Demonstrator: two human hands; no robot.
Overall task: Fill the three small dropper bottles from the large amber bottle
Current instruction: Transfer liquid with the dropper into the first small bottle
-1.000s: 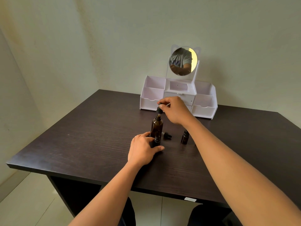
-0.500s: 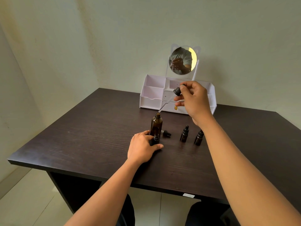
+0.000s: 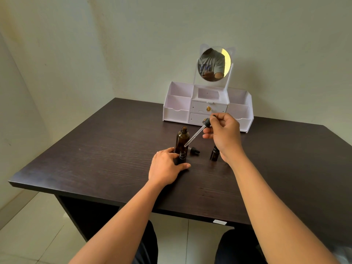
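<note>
1. Lowered since half a second back: right hand (image 3: 222,134), bringing the dropper (image 3: 197,133) down from in front of the white organiser (image 3: 177,113). Slanted down-left now, glass tip in front of the large amber bottle (image 3: 182,139).
2. Pinched at its black cap between right thumb and curled fingertips, with the tube clear of both bottle necks.
3. Gripped by the left hand (image 3: 167,164), fingers and thumb curled round it: the open small dropper bottle (image 3: 182,157), upright on the table (image 3: 95,159), just in front of the large one (touching or not, cannot tell).
4. Read as the transfer step. Tip just above and a touch right of the small neck, so only a short descent needed before squeezing.
5. Too fine to tell whether any liquid sits in the tube; a drip onto the table is possible on the way.
6. Lying just right of the large bottle, a loose cap (image 3: 194,150). Standing beside the right wrist, a second small bottle (image 3: 214,154) — the third not visible, probably behind that hand.
7. Uncapped and upright, the large bottle, ready for another draw.
</note>
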